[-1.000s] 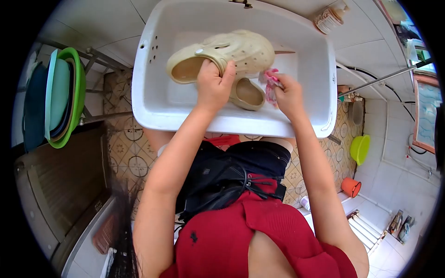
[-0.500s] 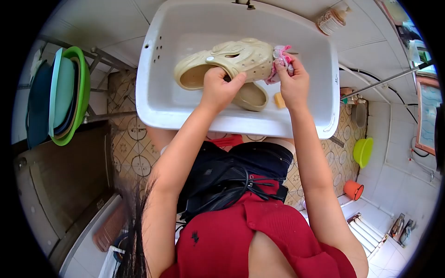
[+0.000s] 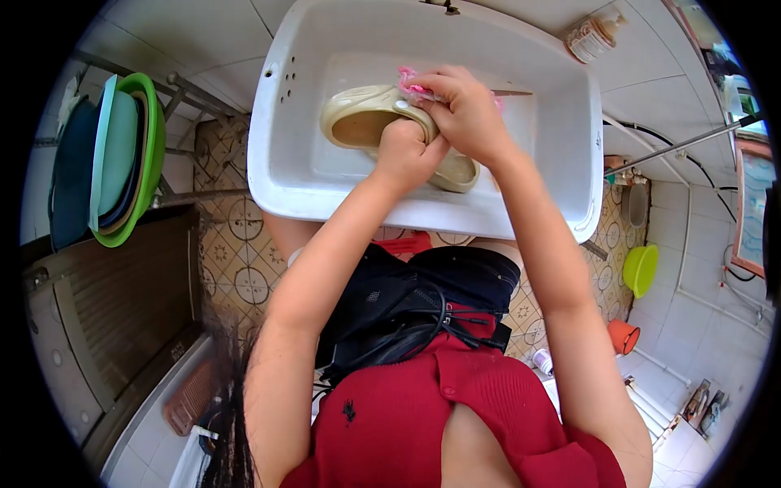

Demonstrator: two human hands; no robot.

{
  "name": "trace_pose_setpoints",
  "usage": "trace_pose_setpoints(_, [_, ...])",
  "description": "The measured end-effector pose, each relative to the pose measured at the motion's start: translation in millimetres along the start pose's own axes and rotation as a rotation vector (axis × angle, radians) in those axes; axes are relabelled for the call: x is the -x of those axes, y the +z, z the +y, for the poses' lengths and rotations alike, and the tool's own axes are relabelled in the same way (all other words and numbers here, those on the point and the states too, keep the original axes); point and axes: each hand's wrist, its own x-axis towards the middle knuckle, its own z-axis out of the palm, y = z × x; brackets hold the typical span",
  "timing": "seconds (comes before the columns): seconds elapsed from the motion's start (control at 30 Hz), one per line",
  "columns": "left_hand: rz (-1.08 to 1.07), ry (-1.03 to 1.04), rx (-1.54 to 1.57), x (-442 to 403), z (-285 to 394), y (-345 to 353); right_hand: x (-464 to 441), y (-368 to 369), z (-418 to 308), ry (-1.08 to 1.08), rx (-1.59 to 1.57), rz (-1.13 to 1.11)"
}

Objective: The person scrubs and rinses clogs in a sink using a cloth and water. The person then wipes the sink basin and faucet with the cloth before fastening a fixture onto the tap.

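Observation:
A beige clog (image 3: 346, 106) is held up inside the white sink basin (image 3: 268, 175). My left hand (image 3: 409, 153) is closed on its opening edge, with the fingers inside the shoe. Across the clog's upper side lies my right hand (image 3: 465, 114), closed on a crumpled pink and white cloth (image 3: 409, 88) that touches the shoe. Much of the clog's front is hidden behind this hand. Below it, a second beige clog (image 3: 457, 173) rests on the basin floor, partly covered by my left hand and the first clog.
A pump bottle (image 3: 592, 39) stands at the basin's back right corner. Several basins, a green one (image 3: 150, 163) outermost, lean on a metal rack at the left. On the right are a lime bowl (image 3: 641, 271) and an orange bucket (image 3: 623, 336) by the patterned floor.
My right hand has moved left with the cloth, from the clog's right end onto its upper side. The held clog has turned slightly, and the yellow soap block is now hidden.

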Motion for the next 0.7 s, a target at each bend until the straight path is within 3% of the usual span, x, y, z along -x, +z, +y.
trace_pose_setpoints(0.2, [0.166, 0.156, 0.033, -3, 9, 6, 33, -32, 20, 0.251, -0.149, 0.114])
trace_pose_setpoints(0.37, [-0.072, 0.074, -0.041, 3, 1, 9, 31, -34, 15, 0.272, -0.1, 0.072])
trace_pose_setpoints(0.5, [-0.179, 0.209, -0.146, 6, -1, 10, -7, -5, 3, 0.102, -0.221, -0.123])
trace_pose_setpoints(0.6, [-0.062, 0.176, -0.102, 5, 1, 8, -8, -10, 0, -0.028, -0.15, -0.07])
trace_pose_setpoints(0.7, [0.055, 0.183, -0.194, 3, 9, 13, 19, -27, 18, 0.014, -0.051, 0.091])
